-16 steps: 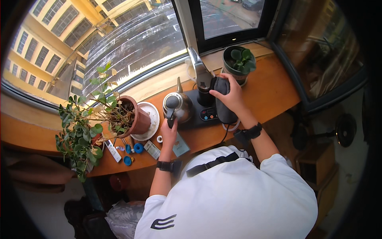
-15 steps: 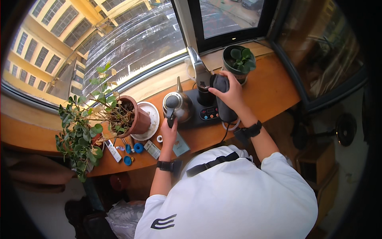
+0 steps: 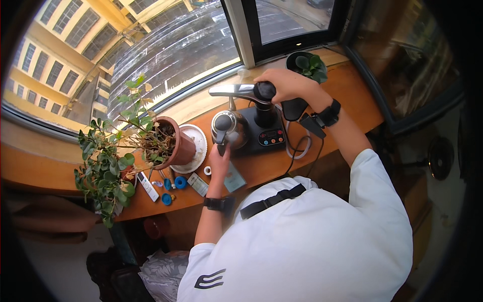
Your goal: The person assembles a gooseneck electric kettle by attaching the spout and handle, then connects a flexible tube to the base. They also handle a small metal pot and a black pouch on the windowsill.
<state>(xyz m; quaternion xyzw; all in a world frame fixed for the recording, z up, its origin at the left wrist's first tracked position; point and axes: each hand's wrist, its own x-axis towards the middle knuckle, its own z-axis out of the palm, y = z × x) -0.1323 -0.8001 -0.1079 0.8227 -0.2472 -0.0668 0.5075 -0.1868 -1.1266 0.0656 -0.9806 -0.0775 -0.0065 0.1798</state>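
My left hand point(image 3: 218, 160) is closed round the black handle of a metal kettle point(image 3: 236, 143), which stands on the left part of a black electric base point(image 3: 274, 147). The kettle's black lid is on. On the base's right part rises a black column topped by a chrome water spout point(image 3: 234, 90), which points left, above the kettle's far side. My right hand point(image 3: 287, 84) is bent over the spout's round black end, fingers curled against it. Below that wrist is a dark rounded object point(image 3: 294, 108), partly hidden; I cannot make out its kind.
Left of the kettle, a potted plant point(image 3: 182, 148) leans over a white saucer point(image 3: 201, 146). Blue round pieces point(image 3: 180, 182), a white box point(image 3: 148, 187) and a pale blue packet point(image 3: 234, 178) lie along the near edge. Another potted plant point(image 3: 311, 67), a hose point(image 3: 302, 153) and window frames stand right.
The chrome spout has swung from pointing at the window to pointing left over the kettle. My right hand has moved from the dark rounded object onto the spout's black end. My left hand keeps its grip.
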